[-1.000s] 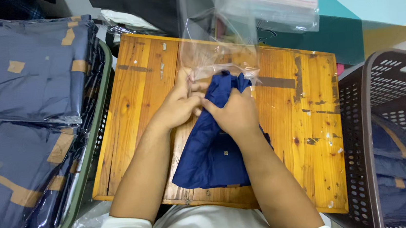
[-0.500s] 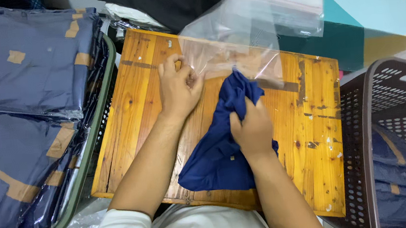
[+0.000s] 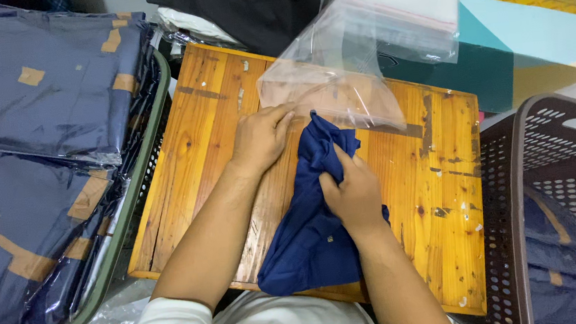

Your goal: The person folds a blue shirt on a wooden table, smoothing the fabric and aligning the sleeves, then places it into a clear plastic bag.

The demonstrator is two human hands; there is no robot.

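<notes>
Since half a second ago, right hand [image 3: 352, 194] has slid down the navy garment [image 3: 315, 239] toward me, and the clear plastic bag [image 3: 337, 88] now sits further up the board with its mouth lifted. Left hand [image 3: 258, 138] has barely shifted.

Right hand: fingers curled tight around a bunched fold of the garment, roughly mid-length. Cloth runs both ways out of my fist. Upper end pokes up toward the bag mouth; the lower, wider part spreads down to the near edge of the wooden board [image 3: 434, 170].

Left hand: lies flat, fingers nearly straight, pressing on the bag's lower edge just left of the garment's top. Can't tell if it pinches the film or only pins it.

Garment top touches the bag opening; can't tell how far in it goes.

Left of board: green-rimmed bin [image 3: 135, 196] stacked with bagged navy garments [image 3: 39, 100]. Right: brown perforated basket [image 3: 515, 218] holding more bagged navy pieces.
</notes>
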